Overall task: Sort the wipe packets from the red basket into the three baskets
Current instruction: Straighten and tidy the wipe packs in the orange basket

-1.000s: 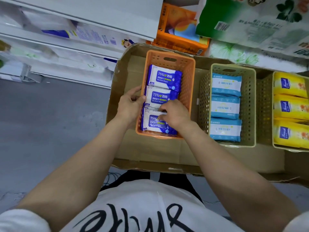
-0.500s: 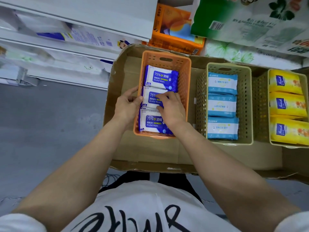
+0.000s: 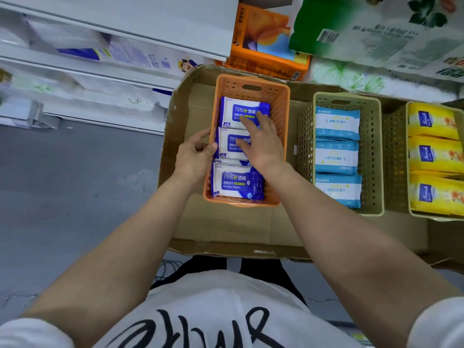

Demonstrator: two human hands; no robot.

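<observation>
Orange basket (image 3: 282,116) is the landmark: it sits in a cardboard tray (image 3: 226,227) and holds three blue-and-white alcohol wipe packets in a row. Far packet (image 3: 234,111), middle packet (image 3: 229,146), near packet (image 3: 233,182), all lying flat, label up, touching end to end. Right of the orange basket, a beige basket (image 3: 374,156) with three light-blue packets (image 3: 336,156); further right again, a third basket (image 3: 411,212) with yellow packets (image 3: 434,151), partly cut off by the frame edge. No red basket in view.

Right hand (image 3: 261,144) lies inside the orange basket, fingers straight and slightly spread, pressing flat on the far and middle packets. Left hand (image 3: 194,156) is at the left wall of the orange basket, fingers curled around the rim with the thumb near the middle packet; exact grip partly hidden.

Judgement: sorting looks nearly or fully done, this is tidying the row. Packets look light, soft and squashy, with a glossy film that is probably slippery. Best hold is across the short sides, thumb against fingers, or flat palm pressure to slide them. Squeezing the middle hard may buckle the pack. Shelves (image 3: 100,59) with paper goods stand behind the orange basket.
</observation>
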